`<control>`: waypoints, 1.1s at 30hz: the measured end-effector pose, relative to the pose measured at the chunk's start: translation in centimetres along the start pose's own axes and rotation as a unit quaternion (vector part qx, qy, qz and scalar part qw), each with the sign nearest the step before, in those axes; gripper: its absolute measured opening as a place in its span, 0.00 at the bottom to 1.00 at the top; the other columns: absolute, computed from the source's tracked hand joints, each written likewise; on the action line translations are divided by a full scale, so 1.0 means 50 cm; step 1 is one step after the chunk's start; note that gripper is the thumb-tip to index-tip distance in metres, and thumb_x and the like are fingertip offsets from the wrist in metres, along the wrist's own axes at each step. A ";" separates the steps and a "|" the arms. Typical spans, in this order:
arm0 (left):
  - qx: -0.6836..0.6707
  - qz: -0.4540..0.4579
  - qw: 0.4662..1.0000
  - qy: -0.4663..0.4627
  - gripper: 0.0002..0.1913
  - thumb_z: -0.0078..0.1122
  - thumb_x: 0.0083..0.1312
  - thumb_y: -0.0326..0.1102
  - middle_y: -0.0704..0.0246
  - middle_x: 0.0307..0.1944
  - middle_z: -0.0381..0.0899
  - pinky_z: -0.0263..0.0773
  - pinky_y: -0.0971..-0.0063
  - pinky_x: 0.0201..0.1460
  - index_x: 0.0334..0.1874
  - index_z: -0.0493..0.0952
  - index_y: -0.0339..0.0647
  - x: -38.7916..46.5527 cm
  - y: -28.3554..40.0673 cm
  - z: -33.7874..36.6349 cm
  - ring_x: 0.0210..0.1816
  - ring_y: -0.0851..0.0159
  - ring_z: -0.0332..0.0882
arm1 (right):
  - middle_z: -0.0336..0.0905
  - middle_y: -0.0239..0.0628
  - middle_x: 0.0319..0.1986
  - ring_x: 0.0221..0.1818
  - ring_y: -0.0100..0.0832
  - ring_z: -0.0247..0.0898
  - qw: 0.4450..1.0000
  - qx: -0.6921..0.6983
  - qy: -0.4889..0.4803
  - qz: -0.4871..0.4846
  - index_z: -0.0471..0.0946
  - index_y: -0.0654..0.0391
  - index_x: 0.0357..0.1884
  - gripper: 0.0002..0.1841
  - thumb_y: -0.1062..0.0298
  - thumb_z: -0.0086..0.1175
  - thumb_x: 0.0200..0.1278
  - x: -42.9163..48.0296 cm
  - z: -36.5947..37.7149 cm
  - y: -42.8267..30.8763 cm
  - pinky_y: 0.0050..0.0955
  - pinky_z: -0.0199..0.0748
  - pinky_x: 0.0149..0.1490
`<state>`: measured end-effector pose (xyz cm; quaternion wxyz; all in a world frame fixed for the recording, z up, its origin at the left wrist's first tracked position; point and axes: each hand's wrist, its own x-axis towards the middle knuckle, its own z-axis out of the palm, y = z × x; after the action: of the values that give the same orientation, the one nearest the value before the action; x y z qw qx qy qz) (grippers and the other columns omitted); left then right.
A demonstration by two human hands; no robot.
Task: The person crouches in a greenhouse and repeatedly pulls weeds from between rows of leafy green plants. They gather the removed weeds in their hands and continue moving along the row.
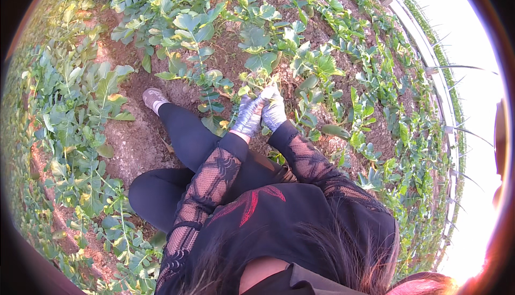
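My left hand (248, 114) and my right hand (274, 108) meet in front of my knees, both in grey-white mottled knit gloves. Between their fingertips is a small bunch of plant stems and pale yellow-green leaves (257, 81), held just above the soil. Which fingers grip it is partly hidden by the gloves. Just beyond the bunch stands a leafy crop plant (260, 59) with broad lobed leaves. To the right of my right hand an oblong green shape (336, 131) lies low among the foliage; whether it is a leaf or a root top I cannot tell.
I squat with one shoe (155, 98) on bare soil (132, 142) between crop rows. Dense leafy plants (92, 106) grow on the left, and more rows (370, 114) on the right. A long pale rail (442, 90) with thin curved rods borders the field at far right.
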<state>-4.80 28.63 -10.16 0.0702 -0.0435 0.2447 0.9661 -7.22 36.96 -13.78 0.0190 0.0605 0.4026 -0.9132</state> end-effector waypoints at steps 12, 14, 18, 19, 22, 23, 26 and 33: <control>-0.051 -0.100 0.976 0.189 0.14 0.49 0.70 0.44 0.67 0.36 0.79 0.75 0.67 0.37 0.47 0.75 0.42 0.048 0.016 -0.090 0.35 0.63 0.77 | 0.74 0.45 0.50 0.52 0.39 0.71 0.759 -0.577 -0.297 0.050 0.68 0.60 0.61 0.25 0.60 0.54 0.63 -0.032 0.098 -0.143 0.35 0.67 0.59; -0.023 -0.100 0.972 0.212 0.15 0.50 0.70 0.46 0.67 0.37 0.80 0.75 0.64 0.33 0.47 0.75 0.43 0.032 0.033 -0.062 0.34 0.64 0.77 | 0.72 0.36 0.54 0.52 0.32 0.73 0.849 -0.442 -0.260 0.130 0.66 0.59 0.64 0.27 0.59 0.55 0.66 -0.028 0.081 -0.188 0.30 0.63 0.62; 0.051 -0.040 0.957 0.282 0.13 0.52 0.69 0.44 0.65 0.30 0.79 0.78 0.63 0.29 0.46 0.74 0.43 0.016 0.074 -0.040 0.27 0.62 0.78 | 0.77 0.37 0.47 0.47 0.28 0.76 0.923 -0.347 -0.141 0.089 0.70 0.62 0.58 0.21 0.60 0.52 0.68 0.009 0.054 -0.251 0.27 0.74 0.51; 0.043 -0.032 0.945 0.322 0.13 0.52 0.70 0.44 0.67 0.29 0.78 0.77 0.68 0.27 0.44 0.75 0.42 0.012 0.086 -0.022 0.26 0.65 0.77 | 0.78 0.36 0.45 0.46 0.28 0.76 0.925 -0.357 -0.107 0.077 0.72 0.61 0.57 0.20 0.61 0.52 0.68 0.031 0.031 -0.256 0.25 0.75 0.48; 0.120 0.023 0.964 0.236 0.11 0.51 0.70 0.42 0.71 0.30 0.77 0.75 0.76 0.24 0.41 0.76 0.40 0.000 0.090 -0.067 0.25 0.71 0.75 | 0.80 0.38 0.42 0.37 0.30 0.77 0.850 -0.512 -0.021 0.118 0.75 0.61 0.53 0.16 0.64 0.51 0.68 0.118 -0.087 -0.206 0.27 0.76 0.44; 0.152 0.047 0.955 0.250 0.11 0.52 0.70 0.42 0.72 0.27 0.76 0.73 0.78 0.23 0.41 0.76 0.40 -0.010 0.098 -0.067 0.24 0.72 0.74 | 0.80 0.39 0.41 0.36 0.32 0.77 0.807 -0.568 -0.014 0.165 0.76 0.60 0.52 0.15 0.65 0.51 0.67 0.143 -0.128 -0.182 0.28 0.76 0.44; 0.155 0.048 0.964 0.208 0.11 0.53 0.69 0.41 0.73 0.28 0.76 0.71 0.79 0.22 0.40 0.76 0.40 -0.040 0.107 -0.050 0.25 0.73 0.74 | 0.81 0.47 0.41 0.40 0.41 0.79 0.394 -0.894 -0.157 0.144 0.78 0.60 0.49 0.17 0.61 0.53 0.63 0.207 -0.269 -0.106 0.38 0.77 0.48; 0.092 0.073 0.964 0.239 0.10 0.54 0.69 0.42 0.74 0.29 0.76 0.71 0.78 0.21 0.41 0.75 0.42 -0.074 0.140 -0.048 0.27 0.72 0.76 | 0.78 0.45 0.50 0.56 0.44 0.72 0.286 -0.912 -0.097 0.278 0.79 0.54 0.49 0.23 0.52 0.62 0.54 0.200 -0.247 -0.005 0.40 0.71 0.58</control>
<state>-2.12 20.97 -8.55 -0.0570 -0.2487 0.3448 0.9033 -15.99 46.39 -23.13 0.3535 0.0234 0.9292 0.1048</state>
